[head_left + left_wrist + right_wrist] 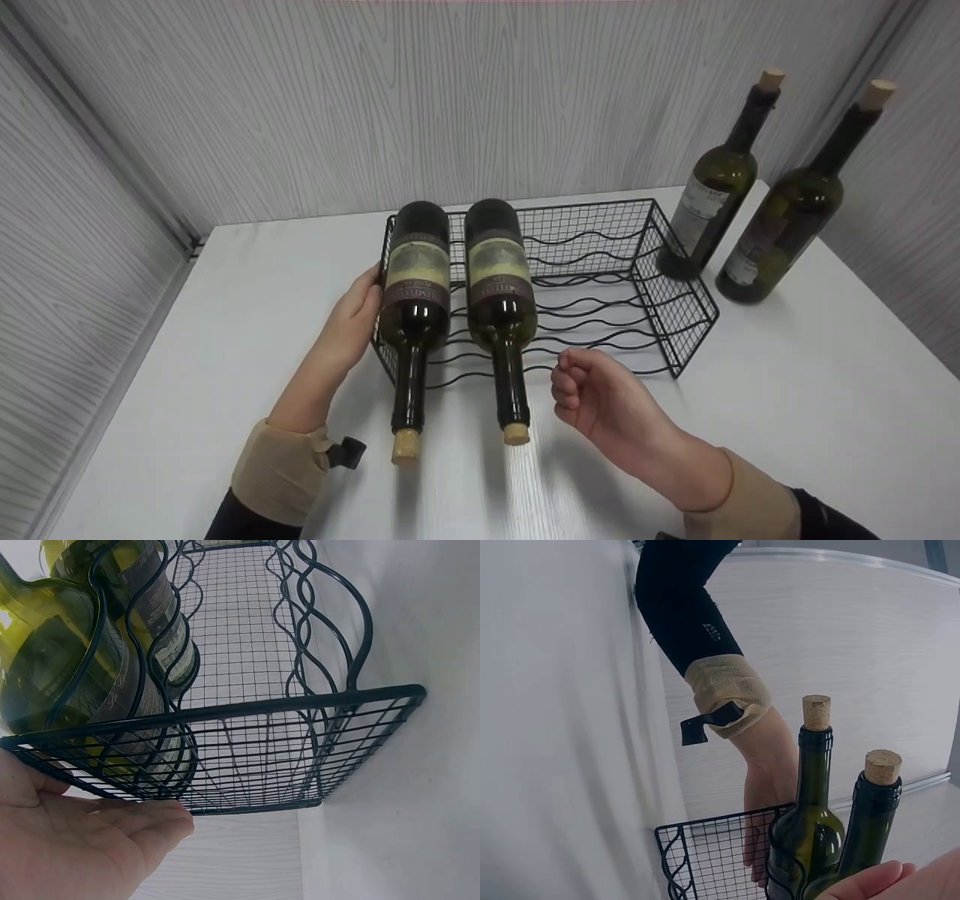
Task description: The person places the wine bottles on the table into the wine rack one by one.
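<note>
Two dark green wine bottles, a left one (418, 266) and a right one (498, 262), lie side by side in a black wire wine rack (587, 205), their corked necks sticking out over its front edge. My left hand (349, 322) rests against the rack's left mesh side; in the left wrist view its straight fingers (127, 832) lie along the mesh. My right hand (611, 401), fingers loosely curled and holding nothing, hovers in front of the rack, right of the right bottle's neck. The right wrist view has both corks, the near cork (883, 767) beside my right fingertips.
Two more corked wine bottles, one nearer the rack (709, 199) and one farther right (787, 221), stand upright beside the rack's right end. Everything is on a white table (277, 270), with grey wood-grain panels (450, 97) behind and at the sides.
</note>
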`<action>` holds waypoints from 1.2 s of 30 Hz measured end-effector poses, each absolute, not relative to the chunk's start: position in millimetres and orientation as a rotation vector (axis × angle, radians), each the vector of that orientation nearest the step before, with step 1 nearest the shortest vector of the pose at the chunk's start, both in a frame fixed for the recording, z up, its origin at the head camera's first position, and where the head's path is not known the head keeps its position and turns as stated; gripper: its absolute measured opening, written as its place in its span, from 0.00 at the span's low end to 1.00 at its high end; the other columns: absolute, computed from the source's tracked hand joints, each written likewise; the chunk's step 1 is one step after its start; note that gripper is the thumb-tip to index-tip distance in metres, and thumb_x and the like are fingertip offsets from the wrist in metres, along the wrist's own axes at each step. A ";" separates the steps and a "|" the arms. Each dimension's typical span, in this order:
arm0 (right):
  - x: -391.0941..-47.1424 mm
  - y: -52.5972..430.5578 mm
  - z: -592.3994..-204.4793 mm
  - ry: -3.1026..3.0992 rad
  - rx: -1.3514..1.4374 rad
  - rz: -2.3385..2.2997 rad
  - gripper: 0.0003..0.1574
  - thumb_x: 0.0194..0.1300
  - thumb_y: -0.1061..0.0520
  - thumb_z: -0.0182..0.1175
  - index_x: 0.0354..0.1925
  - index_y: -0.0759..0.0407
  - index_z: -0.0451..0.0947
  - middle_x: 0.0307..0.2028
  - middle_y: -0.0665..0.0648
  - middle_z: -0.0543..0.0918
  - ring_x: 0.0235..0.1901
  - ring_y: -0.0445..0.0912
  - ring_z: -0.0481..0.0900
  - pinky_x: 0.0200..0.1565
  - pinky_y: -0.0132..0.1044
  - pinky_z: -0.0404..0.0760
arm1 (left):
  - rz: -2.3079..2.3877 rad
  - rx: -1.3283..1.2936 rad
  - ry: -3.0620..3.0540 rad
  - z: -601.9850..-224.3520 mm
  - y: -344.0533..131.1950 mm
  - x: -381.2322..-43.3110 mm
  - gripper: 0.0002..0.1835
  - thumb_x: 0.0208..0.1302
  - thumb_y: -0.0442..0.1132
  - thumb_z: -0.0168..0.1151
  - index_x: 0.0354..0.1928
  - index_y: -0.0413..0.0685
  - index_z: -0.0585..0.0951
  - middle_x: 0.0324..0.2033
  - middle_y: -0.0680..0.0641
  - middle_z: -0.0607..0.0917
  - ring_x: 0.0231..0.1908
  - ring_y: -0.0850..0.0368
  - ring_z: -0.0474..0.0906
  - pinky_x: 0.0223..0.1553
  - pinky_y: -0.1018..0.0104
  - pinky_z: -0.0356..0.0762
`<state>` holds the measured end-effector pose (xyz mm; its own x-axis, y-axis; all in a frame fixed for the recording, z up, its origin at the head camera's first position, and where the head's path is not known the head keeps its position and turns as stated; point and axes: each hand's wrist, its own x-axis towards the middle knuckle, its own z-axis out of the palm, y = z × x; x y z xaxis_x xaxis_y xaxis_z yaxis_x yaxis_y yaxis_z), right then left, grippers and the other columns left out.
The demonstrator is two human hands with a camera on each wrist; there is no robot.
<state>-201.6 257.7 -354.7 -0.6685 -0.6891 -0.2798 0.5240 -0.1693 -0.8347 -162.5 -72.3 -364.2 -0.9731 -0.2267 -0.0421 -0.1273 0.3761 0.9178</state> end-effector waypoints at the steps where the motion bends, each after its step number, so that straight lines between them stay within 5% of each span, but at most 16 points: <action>1: -202.5 258.1 -353.2 1.289 -0.205 -1.926 0.17 0.83 0.54 0.40 0.35 0.52 0.70 0.26 0.44 0.72 0.28 0.37 0.67 0.34 0.27 0.68 | -1.678 0.323 -2.529 -364.5 -72.5 -162.3 0.32 0.86 0.44 0.30 0.84 0.38 0.51 0.83 0.34 0.57 0.85 0.38 0.48 0.85 0.41 0.47; 10: -214.8 267.7 -341.4 1.290 -0.237 -1.980 0.20 0.83 0.56 0.40 0.31 0.51 0.69 0.26 0.44 0.70 0.28 0.37 0.67 0.35 0.27 0.67 | -1.685 0.305 -2.517 -366.5 -73.1 -162.2 0.31 0.86 0.44 0.30 0.84 0.38 0.52 0.83 0.34 0.57 0.85 0.38 0.48 0.85 0.41 0.47; 36: -251.8 312.9 -312.6 0.928 -0.311 -2.252 0.16 0.86 0.58 0.42 0.39 0.59 0.72 0.27 0.50 0.74 0.28 0.40 0.66 0.32 0.29 0.68 | -1.682 0.320 -2.517 -365.7 -72.8 -162.5 0.32 0.87 0.45 0.30 0.84 0.38 0.52 0.83 0.34 0.57 0.85 0.38 0.48 0.85 0.40 0.48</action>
<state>-251.8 312.9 -312.6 -0.7451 -0.6661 -0.0336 0.4964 -0.5202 -0.6950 -162.5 -72.8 -365.7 -0.9733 -0.2268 -0.0356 -0.1196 0.3687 0.9218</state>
